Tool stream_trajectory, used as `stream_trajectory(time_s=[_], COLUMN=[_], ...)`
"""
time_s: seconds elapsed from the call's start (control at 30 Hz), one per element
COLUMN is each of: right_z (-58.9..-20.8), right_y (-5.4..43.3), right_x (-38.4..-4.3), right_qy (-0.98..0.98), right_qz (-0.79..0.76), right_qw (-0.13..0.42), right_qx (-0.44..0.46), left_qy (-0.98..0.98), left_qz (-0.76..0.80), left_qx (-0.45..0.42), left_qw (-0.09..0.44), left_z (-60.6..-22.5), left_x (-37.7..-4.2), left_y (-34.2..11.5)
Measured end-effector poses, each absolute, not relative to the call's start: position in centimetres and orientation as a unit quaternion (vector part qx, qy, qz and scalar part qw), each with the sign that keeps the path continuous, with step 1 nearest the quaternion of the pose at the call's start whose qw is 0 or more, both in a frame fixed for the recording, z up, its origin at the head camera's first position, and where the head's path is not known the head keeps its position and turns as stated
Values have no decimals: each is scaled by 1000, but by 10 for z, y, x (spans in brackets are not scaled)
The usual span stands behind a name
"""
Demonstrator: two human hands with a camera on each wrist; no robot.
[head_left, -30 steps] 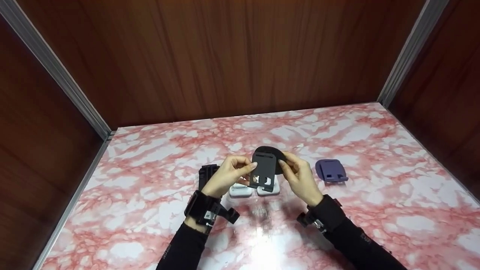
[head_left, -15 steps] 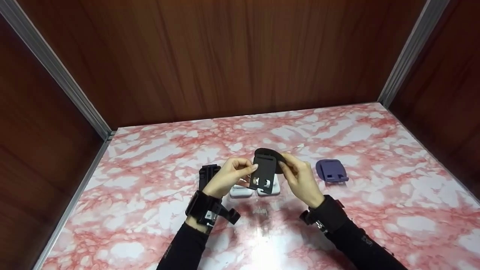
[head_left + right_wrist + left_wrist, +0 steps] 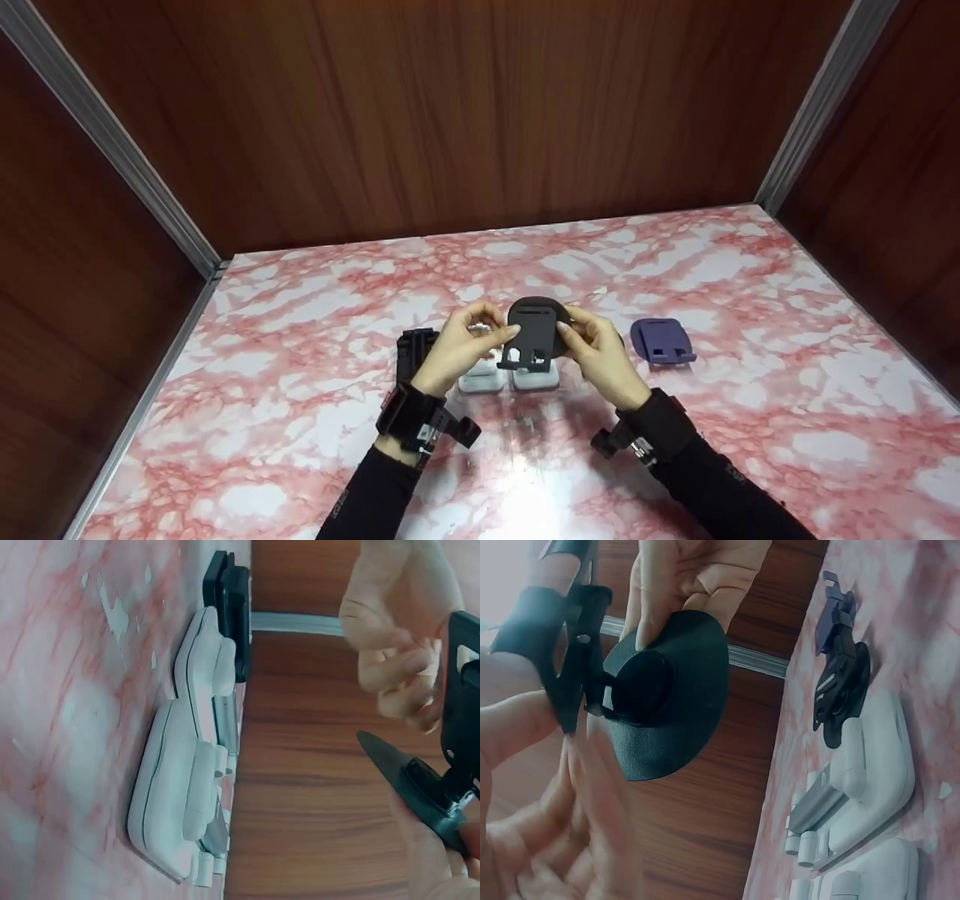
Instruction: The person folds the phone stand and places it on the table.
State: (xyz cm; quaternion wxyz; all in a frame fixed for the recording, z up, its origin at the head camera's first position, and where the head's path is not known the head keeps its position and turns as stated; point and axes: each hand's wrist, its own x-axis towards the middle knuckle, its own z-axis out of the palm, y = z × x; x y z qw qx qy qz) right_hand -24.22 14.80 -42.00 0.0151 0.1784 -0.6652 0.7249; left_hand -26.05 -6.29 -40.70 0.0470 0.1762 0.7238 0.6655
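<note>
A black phone stand [image 3: 535,339] hangs above the table between the hands, its slotted plate facing the head camera. Its round base [image 3: 694,701] lies behind the plate, and the left wrist view shows a hinge joining them. My right hand [image 3: 600,356] pinches the base's right edge between thumb and fingers. At the plate's left edge, my left hand [image 3: 465,349] pinches with the thumb in front; its fingers blur in the left wrist view and are partly hidden. Beneath the hands, two white folded stands [image 3: 481,383] [image 3: 169,795] lie side by side.
A purple phone stand [image 3: 661,341] lies to the right of my right hand. Beyond my left wrist is a black folded object [image 3: 411,352], partly covered by that hand. Wooden panels [image 3: 480,120] enclose the marbled table [image 3: 300,420] at the back and sides.
The stand's plate has turned to face the head camera more squarely, its hooked end rising and shifting left. The left fingers have shifted, with a gap now between index finger and thumb.
</note>
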Motion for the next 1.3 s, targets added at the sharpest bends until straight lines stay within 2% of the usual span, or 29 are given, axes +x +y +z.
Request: stream_trajectory(time_s=[0.1, 0.3, 0.43, 0.7, 1.3], right_z=[-420, -421, -419, -409, -414], right_y=[149, 151, 152, 155, 158], right_x=[-243, -244, -244, -240, -242], right_qy=[-648, -639, -616, -592, -587], right_qz=[742, 748, 769, 782, 775], right_qw=[-3, -20, -45, -136, -150], right_qx=[170, 178, 167, 142, 180], left_qy=[730, 673, 657, 647, 652], left_qz=[660, 715, 733, 744, 732], left_qx=[171, 139, 128, 134, 165], left_qw=[42, 125, 117, 100, 111], left_z=[-408, -408, -408, -408, -408], left_x=[-260, -258, -259, -260, -257], left_y=[-60, -54, -52, -52, -57])
